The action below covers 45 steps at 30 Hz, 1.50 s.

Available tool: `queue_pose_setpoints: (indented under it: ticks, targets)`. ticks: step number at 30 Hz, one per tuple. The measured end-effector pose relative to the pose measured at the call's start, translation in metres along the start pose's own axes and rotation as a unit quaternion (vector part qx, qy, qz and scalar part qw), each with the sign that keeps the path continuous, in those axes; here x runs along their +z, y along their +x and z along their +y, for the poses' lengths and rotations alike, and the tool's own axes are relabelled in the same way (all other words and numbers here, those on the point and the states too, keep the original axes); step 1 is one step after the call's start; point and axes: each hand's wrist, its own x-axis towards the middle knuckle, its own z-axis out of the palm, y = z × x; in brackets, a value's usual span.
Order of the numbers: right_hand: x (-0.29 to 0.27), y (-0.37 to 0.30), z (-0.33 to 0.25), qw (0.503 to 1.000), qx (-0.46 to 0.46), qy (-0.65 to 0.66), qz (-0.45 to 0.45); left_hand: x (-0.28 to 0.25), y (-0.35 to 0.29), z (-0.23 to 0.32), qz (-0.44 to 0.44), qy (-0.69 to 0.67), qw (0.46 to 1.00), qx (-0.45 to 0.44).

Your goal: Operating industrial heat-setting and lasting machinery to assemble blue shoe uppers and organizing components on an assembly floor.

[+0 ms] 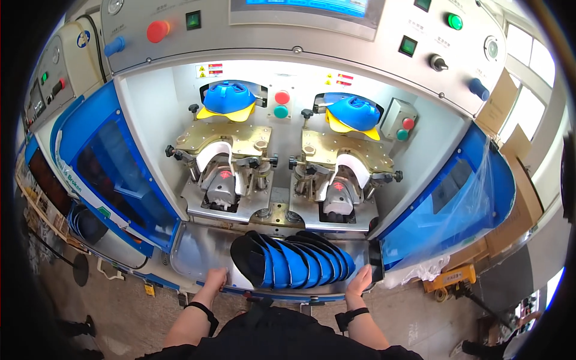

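Your stack of blue and black shoe pieces [294, 259] sits low in the middle of the frame, fanned out in an overlapping row on the metal tray [192, 255] at the front of the machine, right below the two press stations. They look like thin moulded heel parts, so I'd guess they're light and a bit flexible, probably smooth enough to slide off each other if you nudge the row from one end. Best bet is to take one by its curved edge, or squeeze the whole row from both ends so it stays nested.

Your left hand [215, 279] is at the lower left of the stack, resting on the tray's front lip. The fingers look curled loosely downward and aren't pinching anything. Your right hand [362, 279] is at the lower right, flat-ish and upright, fingers held together and lying along the end of the row next to a dark phone-like slab [376, 261]. Again, nothing is gripped. Both forearms come up from the bottom edge, wrists with black bands, bracketing the stack on either side.

Further up, each station has a white form [217, 155] clamped in brass plates [223, 137], with a blue and yellow mould [229, 98] above it. Same setup on the right side.
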Motion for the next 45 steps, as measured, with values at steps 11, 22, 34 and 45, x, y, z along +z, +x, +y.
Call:
queue_pose_setpoints:
  ticks: [11,22,34,45]
  targets:
    - [0.093,0.005,-0.216,0.918,-0.274,0.101,-0.269,0.002,0.004,-0.010,-0.001,0.012,0.998,0.062]
    - [0.292,0.114,-0.379,0.803,-0.566,-0.142,-0.123,-0.036,-0.014,0.009,-0.164,-0.021,0.985,0.046]
    - [0.381,0.074,-0.443,0.808,-0.549,-0.112,-0.185,-0.105,-0.058,0.115,-0.245,0.054,0.953,0.167]
    - [0.263,-0.136,-0.350,0.774,-0.559,-0.137,-0.265,-0.107,-0.068,0.159,-0.384,-0.272,0.865,0.175]
